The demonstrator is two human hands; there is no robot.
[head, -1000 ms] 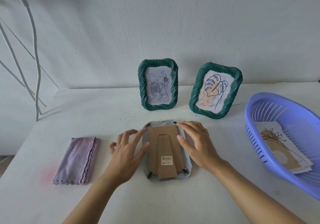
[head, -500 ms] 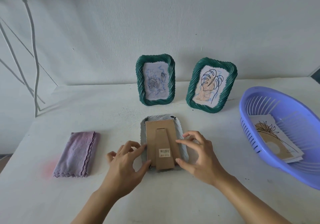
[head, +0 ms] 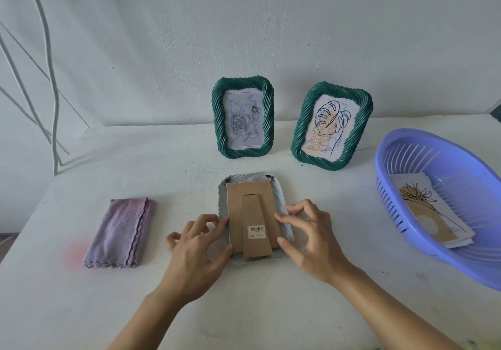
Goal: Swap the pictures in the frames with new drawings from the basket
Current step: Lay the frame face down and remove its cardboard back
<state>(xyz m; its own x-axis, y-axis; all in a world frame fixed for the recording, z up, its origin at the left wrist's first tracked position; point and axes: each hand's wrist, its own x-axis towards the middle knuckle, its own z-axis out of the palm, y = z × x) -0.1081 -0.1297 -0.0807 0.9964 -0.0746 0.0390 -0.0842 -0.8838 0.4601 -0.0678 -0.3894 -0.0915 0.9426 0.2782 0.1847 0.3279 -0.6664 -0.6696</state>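
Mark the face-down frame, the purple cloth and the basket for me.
face-down frame (head: 256, 214): head view, on the cardboard stand on its back.
purple cloth (head: 119, 233): head view, middle of the folded cloth.
basket (head: 380, 159): head view, on its left rim.

Face-down frame (head: 254, 214): lies flat, cardboard back up.
Left hand (head: 198, 254): curled fingertips grip its left edge.
Right hand (head: 311, 241): curled fingertips grip its right edge.
Basket (head: 391, 214): holds drawings (head: 433, 214).

White plaster wall (head: 271, 24) behind white table (head: 81, 309); thin white cables (head: 55, 100) at L w/ soft shadows; even daylight.
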